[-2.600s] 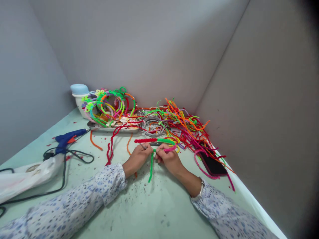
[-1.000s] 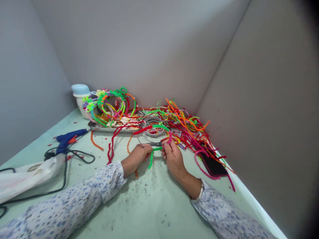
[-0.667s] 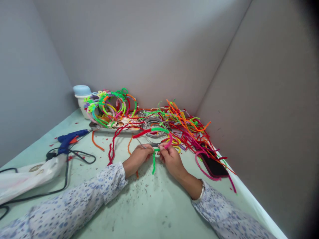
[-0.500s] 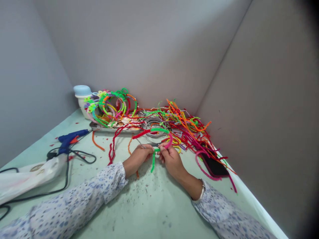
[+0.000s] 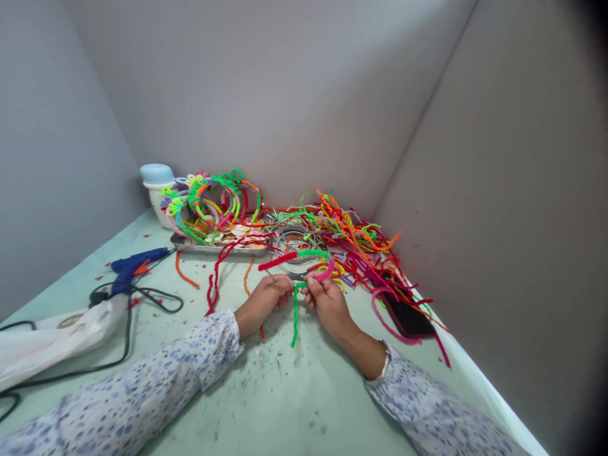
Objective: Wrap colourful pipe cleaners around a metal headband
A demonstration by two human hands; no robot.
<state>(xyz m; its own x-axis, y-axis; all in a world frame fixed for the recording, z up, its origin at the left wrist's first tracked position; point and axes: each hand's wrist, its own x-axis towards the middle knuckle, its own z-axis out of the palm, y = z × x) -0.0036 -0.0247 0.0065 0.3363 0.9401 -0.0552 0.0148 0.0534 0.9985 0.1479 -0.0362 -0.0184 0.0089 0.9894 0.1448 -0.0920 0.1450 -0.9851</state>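
Over the middle of the bench (image 5: 304, 392), the left hand (image 5: 272, 295) pinches the curved fuzzy band (image 5: 313, 253) near a bare wire end (image 5: 270, 275), while the right hand (image 5: 325, 297) grips its pink stretch, a green strip (image 5: 295, 320) hanging between them. Good wrapping probably wants a steady pinch and snug, even turns, the loose tail clear of the scissors (image 5: 297, 277) just beyond.

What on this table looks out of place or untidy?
The phone near the right edge looks odd among craft materials, with tangled pipe cleaners across its far end. Dark specks also dirty the table.
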